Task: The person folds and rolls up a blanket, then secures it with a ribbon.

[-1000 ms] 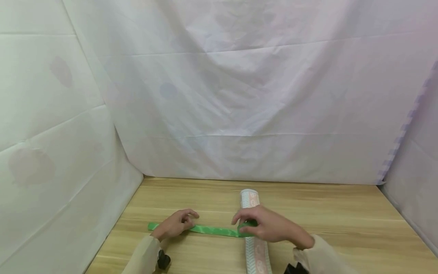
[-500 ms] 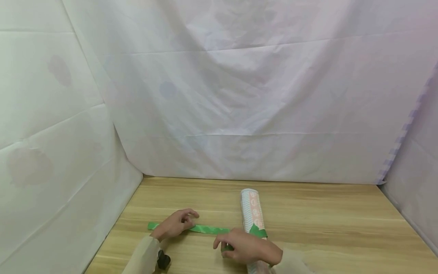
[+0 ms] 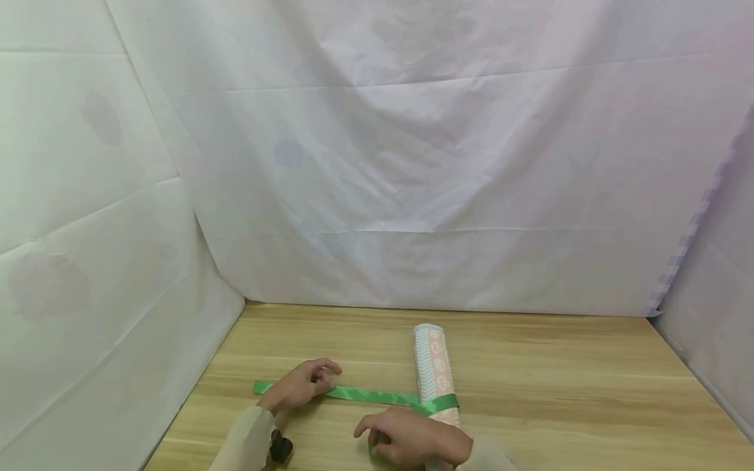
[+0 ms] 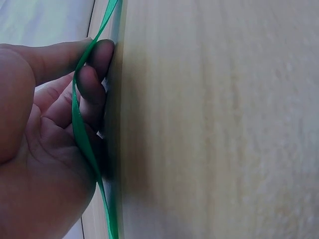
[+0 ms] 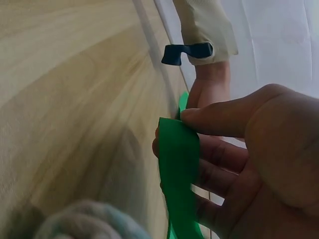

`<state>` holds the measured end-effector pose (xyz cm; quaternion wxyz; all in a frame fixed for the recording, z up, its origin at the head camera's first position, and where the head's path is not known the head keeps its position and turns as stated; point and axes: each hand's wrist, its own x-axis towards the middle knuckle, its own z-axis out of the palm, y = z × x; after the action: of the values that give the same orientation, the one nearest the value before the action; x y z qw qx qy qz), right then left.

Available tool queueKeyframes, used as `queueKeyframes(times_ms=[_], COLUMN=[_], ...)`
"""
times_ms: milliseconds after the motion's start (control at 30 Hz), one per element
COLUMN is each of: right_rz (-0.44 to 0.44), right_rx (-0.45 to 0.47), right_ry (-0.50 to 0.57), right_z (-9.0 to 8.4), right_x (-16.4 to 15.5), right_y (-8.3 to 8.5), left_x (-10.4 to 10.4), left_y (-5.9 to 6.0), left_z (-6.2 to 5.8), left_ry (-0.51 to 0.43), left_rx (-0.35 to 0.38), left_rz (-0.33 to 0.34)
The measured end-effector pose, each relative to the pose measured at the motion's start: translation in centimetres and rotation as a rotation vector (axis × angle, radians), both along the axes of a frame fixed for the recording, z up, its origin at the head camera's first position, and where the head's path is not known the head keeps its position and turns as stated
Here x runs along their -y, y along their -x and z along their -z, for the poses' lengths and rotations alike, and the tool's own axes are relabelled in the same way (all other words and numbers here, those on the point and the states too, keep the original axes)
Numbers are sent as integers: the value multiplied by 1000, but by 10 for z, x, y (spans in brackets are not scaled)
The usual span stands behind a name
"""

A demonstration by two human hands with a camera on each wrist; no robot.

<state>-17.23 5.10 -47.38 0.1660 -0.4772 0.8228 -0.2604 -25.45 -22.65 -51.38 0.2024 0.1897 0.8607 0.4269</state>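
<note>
one wooden table [image 3: 559, 386] fills the bottom of the head view, its near edge cut off by the frame. one patterned roll [image 3: 432, 366] lies on it, pointing away from the person; its near end is hidden behind the right hand [image 3: 412, 441]. one green ribbon [image 3: 371, 395] runs flat from the left hand [image 3: 300, 386] across to the roll and over it. the left hand pins the ribbon's far-left stretch to the table, fingers curled around it. the right hand pinches the ribbon's other end between thumb and fingers, just in front of the roll. both sleeves are partly out of frame.
</note>
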Motion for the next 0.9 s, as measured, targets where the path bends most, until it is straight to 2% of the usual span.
queueKeyframes(times_ms=[200, 500, 700, 900], right_rz=[-26, -11, 8, 72], right_rx=[56, 87, 57, 36], right_ry=[31, 67, 117, 168], right_z=[0, -14, -23, -29], right_x=[3, -4, -15, -27], right_y=[-4, -4, -1, 5], left_x=[0, 2, 3, 2], left_y=[-1, 0, 1, 3], left_z=[-1, 1, -1, -9], left_ry=[-8, -41, -77, -70], left_rx=[5, 19, 22, -36], left_rz=[-3, -9, -6, -1])
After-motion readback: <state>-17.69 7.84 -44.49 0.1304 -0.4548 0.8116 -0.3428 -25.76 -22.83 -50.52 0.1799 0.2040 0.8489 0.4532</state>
